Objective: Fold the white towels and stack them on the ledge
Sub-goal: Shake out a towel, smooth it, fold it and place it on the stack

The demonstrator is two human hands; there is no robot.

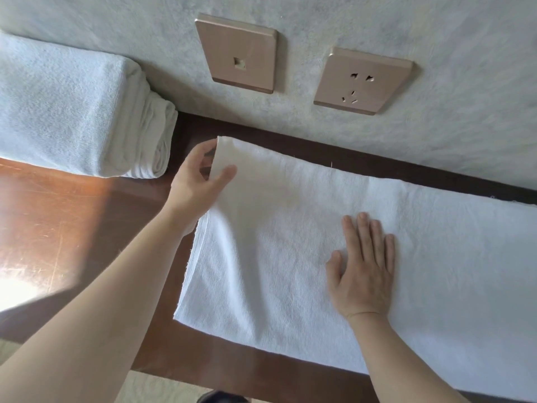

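Forearms: both reach in from the near edge, bare, over the desk point(72, 216).
Right hand point(363, 269): flat, fingers straight and a little spread, palm pressing the middle of the towel point(290, 228).
Left hand point(197, 184): thumb on top and fingers beneath, pinching the far-left corner of the towel and lifting it off the wood.
Towel: spread along the desk under and between the hands, running on past the right hand out of view; its far edge lies near the wall.
Stack point(72, 112): folded white towels beyond and to the left of the left hand, against the wall, apart from the open towel.
Handling: soft, limp and light, I judge; it sags where lifted and will not hold a crease unless smoothed.
Grip: corners and hems look best; a second pinch at the near-left corner would probably carry the short edge over evenly.
Risk: thin cloth may slide on polished wood, so the flat palm serves as an anchor.
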